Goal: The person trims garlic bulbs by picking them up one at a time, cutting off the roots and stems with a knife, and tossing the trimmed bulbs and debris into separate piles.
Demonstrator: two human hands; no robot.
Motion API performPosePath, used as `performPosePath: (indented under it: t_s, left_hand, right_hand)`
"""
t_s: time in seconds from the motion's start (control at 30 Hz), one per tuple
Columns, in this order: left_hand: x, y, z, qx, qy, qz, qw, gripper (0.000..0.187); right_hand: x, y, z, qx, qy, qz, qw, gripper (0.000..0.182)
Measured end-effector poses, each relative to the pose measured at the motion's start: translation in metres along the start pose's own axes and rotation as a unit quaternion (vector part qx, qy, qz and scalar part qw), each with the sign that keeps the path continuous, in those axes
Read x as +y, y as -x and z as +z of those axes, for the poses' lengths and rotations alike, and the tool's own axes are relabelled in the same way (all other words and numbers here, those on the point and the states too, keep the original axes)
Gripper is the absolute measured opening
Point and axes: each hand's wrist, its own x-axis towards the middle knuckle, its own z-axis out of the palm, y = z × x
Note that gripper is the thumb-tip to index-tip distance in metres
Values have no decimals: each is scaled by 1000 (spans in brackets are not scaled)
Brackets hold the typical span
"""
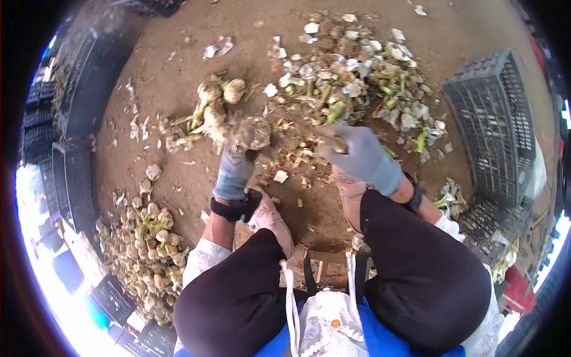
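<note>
My left hand [235, 163], in a grey-blue glove, has its fingers closed round a garlic bulb [252, 132] just above the dirt floor. Several more garlic bulbs with stalks [213, 107] lie just beyond that hand. Opposite it, my right hand [357, 152], also gloved, is raised over the floor near my right shoe, with its fingers bent together; blur hides what is between them. Past my right hand spreads a heap of cut stalks and papery skins [357, 83].
A large pile of garlic bulbs [146, 256] lies at the left. Dark plastic crates [496, 122] stand at the right, and more crates [95, 83] line the left side. My shoes [270, 226] rest on the dirt floor [172, 65] among scattered skins.
</note>
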Motion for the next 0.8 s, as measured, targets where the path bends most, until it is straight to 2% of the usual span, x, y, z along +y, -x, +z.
performPosePath:
  t_s: [0.03, 0.07, 0.1, 0.17, 0.2, 0.27, 0.3, 0.33, 0.37, 0.4, 0.43, 0.5, 0.53, 0.57, 0.6, 0.63, 0.67, 0.7, 0.73, 0.77, 0.8]
  left_hand:
    - [-3, -2, 14, -57, 189, -98, 975, 47]
    - [-2, -1, 34, -22, 165, -97, 981, 46]
    - [-10, 1, 33, -59, 149, -120, 980, 47]
    - [-9, 5, 48, -138, 112, -101, 979, 48]
    - [-14, 7, 46, -139, 115, -107, 978, 48]
    - [-15, 8, 41, -241, -75, -47, 966, 42]
    - [-11, 7, 45, -244, -75, -51, 966, 42]
    - [-5, 6, 48, -260, -235, 33, 936, 37]
    - [0, 4, 54, -267, -387, 118, 875, 33]
    - [-13, 3, 56, -192, -424, 165, 870, 47]
    - [-19, 6, 53, -193, -424, 164, 869, 47]
    - [-27, 11, 49, -151, -415, 36, 896, 55]
    - [-33, 13, 50, -151, -416, 35, 896, 55]
    - [-39, 14, 54, -78, -237, -46, 967, 52]
    - [-42, 15, 56, -2, -49, -125, 991, 51]
    - [-41, 15, 53, -1, -51, -128, 990, 51]
    - [-38, 14, 50, -91, -200, -37, 975, 55]
    - [-36, 14, 48, -180, -342, 57, 920, 59]
    - [-36, 15, 50, -180, -342, 54, 921, 59]
    - [-38, 18, 54, -158, -264, 52, 950, 47]
    - [-39, 21, 57, -133, -185, 51, 972, 37]
  right_hand:
    - [-1, -3, 0, 11, 7, 6, 1000, 39]
    - [1, -5, -1, -13, 23, 19, 999, 38]
    - [1, -5, -3, -38, 36, 32, 998, 38]
    - [0, 0, -10, -56, 88, 51, 993, 35]
    - [2, 3, -11, -57, 136, 7, 989, 34]
    - [-1, 8, -17, -74, 211, -56, 973, 30]
    - [-4, 9, -19, -73, 210, -52, 974, 30]
    - [-6, 9, -20, -92, 257, -57, 960, 29]
    - [-8, 10, -20, -111, 303, -63, 944, 28]
    - [-7, 11, -20, -110, 302, -62, 945, 28]
    - [-7, 13, -19, -92, 305, -84, 944, 25]
    - [-7, 14, -16, -75, 309, -107, 942, 23]
    - [-7, 14, -13, -73, 333, -106, 934, 21]
    - [-6, 14, -12, -71, 357, -104, 926, 19]
    - [-6, 14, -12, -70, 355, -102, 927, 19]
    - [-7, 13, -12, -86, 350, -101, 927, 17]
    - [-6, 12, -12, -104, 345, -101, 927, 16]
    - [-5, 11, -10, -105, 342, -100, 928, 16]
    - [-4, 9, -9, -127, 336, -82, 930, 26]
    - [-3, 9, -8, -151, 329, -65, 930, 37]
    - [-1, 10, -7, -154, 328, -64, 930, 37]
